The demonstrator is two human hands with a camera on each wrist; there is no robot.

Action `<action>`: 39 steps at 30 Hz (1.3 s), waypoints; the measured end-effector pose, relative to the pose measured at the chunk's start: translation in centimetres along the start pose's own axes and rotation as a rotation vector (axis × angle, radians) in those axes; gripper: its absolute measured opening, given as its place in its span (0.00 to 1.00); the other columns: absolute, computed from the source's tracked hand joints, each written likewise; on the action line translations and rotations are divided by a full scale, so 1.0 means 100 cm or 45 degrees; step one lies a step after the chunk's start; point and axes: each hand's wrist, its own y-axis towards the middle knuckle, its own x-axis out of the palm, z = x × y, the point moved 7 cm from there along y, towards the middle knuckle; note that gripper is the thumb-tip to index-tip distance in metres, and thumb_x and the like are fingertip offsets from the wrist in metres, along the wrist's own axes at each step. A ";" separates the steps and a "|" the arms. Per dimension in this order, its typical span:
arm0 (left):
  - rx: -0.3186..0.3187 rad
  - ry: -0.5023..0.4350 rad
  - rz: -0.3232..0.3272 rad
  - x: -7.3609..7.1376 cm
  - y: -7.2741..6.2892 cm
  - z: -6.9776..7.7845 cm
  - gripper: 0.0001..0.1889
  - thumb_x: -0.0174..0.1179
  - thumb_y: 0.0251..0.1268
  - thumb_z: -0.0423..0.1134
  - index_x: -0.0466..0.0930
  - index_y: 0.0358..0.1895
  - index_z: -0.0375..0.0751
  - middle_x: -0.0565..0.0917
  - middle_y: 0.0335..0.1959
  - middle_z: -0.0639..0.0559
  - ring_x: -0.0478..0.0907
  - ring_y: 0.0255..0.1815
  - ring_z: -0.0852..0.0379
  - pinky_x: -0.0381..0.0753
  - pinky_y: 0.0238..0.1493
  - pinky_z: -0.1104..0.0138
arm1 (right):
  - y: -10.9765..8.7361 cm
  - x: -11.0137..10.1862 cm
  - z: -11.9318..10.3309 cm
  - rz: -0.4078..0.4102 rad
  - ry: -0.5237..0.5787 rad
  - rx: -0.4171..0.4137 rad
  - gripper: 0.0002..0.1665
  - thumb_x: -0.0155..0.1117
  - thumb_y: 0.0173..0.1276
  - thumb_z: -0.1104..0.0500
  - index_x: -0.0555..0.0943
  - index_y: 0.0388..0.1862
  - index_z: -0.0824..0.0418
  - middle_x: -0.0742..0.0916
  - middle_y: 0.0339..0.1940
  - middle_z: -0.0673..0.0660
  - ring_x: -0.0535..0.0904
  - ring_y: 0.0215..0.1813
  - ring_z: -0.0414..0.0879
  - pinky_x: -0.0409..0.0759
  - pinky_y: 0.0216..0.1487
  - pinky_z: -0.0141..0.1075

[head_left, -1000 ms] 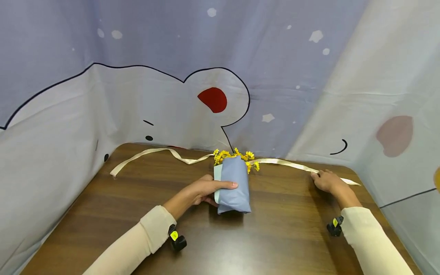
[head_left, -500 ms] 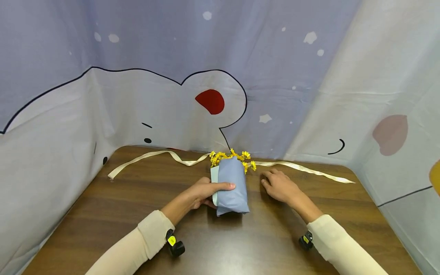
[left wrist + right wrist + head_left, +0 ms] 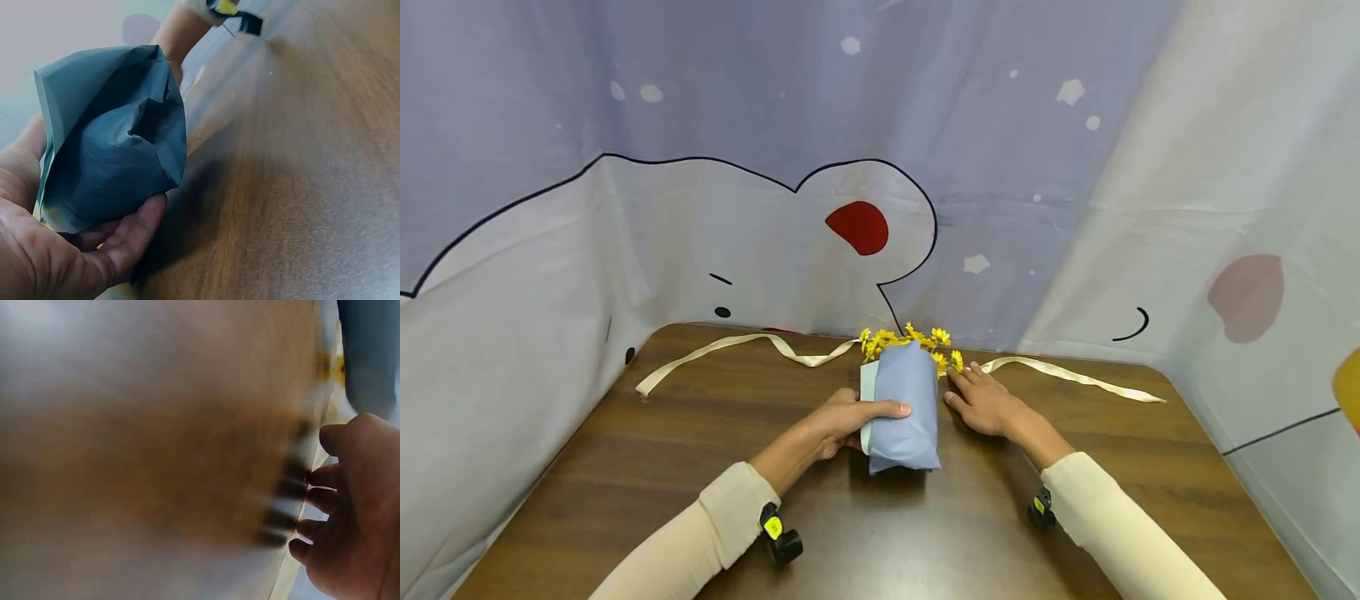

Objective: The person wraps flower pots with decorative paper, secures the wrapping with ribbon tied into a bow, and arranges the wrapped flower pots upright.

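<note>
- The left hand (image 3: 837, 422) grips the bouquet (image 3: 904, 408) near mid-frame, pinching it with the thumb across the front of its blue-grey wrapping paper and the other fingers round the back.
- Yellow flowers (image 3: 939, 337) poke out of the bouquet's upper end; a pale green paper edge (image 3: 867, 408) shows along its left side.
- The right hand (image 3: 988, 402) is just right of the bouquet, palm down, fingers extended and slightly spread, their tips close to the lowest flowers and the ribbon — whether they touch either, I cannot tell.
- The cream ribbon (image 3: 1060, 371) shows on both sides of the bouquet, one stretch winding to the left of the frame, the other to the right; the part between is hidden.
- Each wrist carries a small black camera (image 3: 786, 546) with a yellow label (image 3: 772, 526) — its marks are too small to read.
- All this is on or above a brown wooden table (image 3: 985, 542), with a printed cloth (image 3: 737, 92) filling the upper frame.
</note>
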 end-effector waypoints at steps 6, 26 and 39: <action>0.044 -0.012 0.000 -0.001 0.001 0.016 0.33 0.79 0.66 0.53 0.82 0.61 0.29 0.94 0.46 0.43 0.93 0.40 0.54 0.95 0.45 0.59 | -0.054 -0.030 -0.064 -0.039 -0.009 -0.090 0.39 0.49 0.94 0.46 0.64 0.89 0.71 0.66 0.91 0.73 0.55 0.92 0.79 0.57 0.90 0.71; -0.046 0.134 0.052 0.010 0.035 0.017 0.35 0.83 0.59 0.60 0.84 0.54 0.33 0.92 0.41 0.46 0.93 0.38 0.52 0.96 0.41 0.56 | -0.078 -0.034 -0.076 -0.075 0.040 -0.109 0.33 0.53 0.92 0.56 0.68 0.88 0.68 0.69 0.91 0.68 0.60 0.92 0.73 0.63 0.89 0.69; -0.067 0.163 0.068 0.009 0.032 0.016 0.33 0.81 0.61 0.60 0.84 0.53 0.34 0.91 0.43 0.45 0.93 0.37 0.51 0.96 0.41 0.56 | -0.057 -0.066 -0.105 0.158 0.362 0.435 0.49 0.47 0.87 0.24 0.85 0.67 0.67 0.88 0.64 0.67 0.79 0.65 0.64 0.80 0.63 0.57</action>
